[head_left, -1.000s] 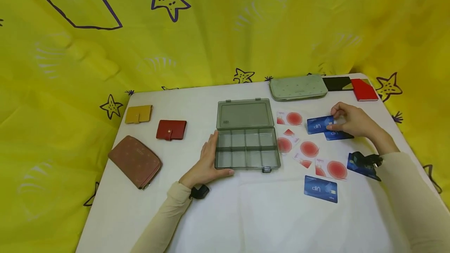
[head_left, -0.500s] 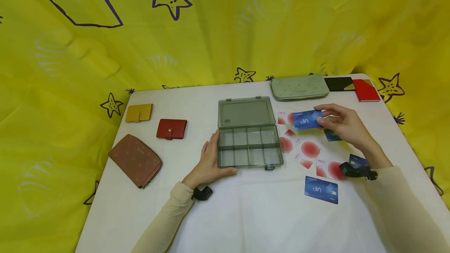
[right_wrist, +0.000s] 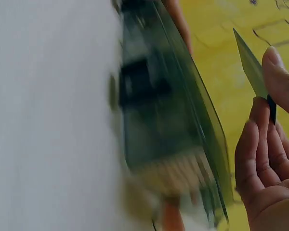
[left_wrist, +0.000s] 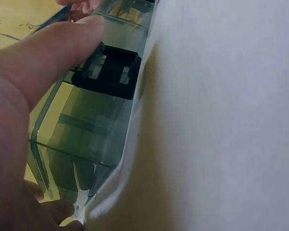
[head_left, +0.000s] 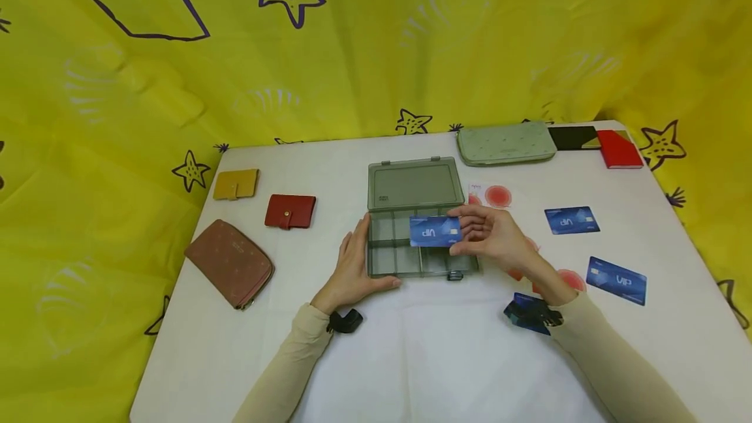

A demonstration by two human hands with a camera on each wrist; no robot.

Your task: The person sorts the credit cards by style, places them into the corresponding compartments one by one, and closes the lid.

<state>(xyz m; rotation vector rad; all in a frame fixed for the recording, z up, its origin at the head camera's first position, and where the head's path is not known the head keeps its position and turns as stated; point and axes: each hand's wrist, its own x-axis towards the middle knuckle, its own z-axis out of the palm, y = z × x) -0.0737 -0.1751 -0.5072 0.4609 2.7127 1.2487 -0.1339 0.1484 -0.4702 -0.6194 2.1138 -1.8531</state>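
A clear grey compartment box lies with its lid back in the middle of the white table. My left hand holds its left front corner, thumb along the front wall. In the left wrist view that thumb lies on the box wall beside its black latch. My right hand pinches a blue VIP card over the box's compartments. The right wrist view shows the card edge-on between my fingers, with the box blurred beside it.
Two blue cards and red-circle white cards lie right of the box. A green case, a black wallet and a red one sit at the back right. Yellow, red and brown wallets lie left.
My right hand lifted a blue card from the right side of the table and carried it left, over the box. The left hand kept its hold on the box.
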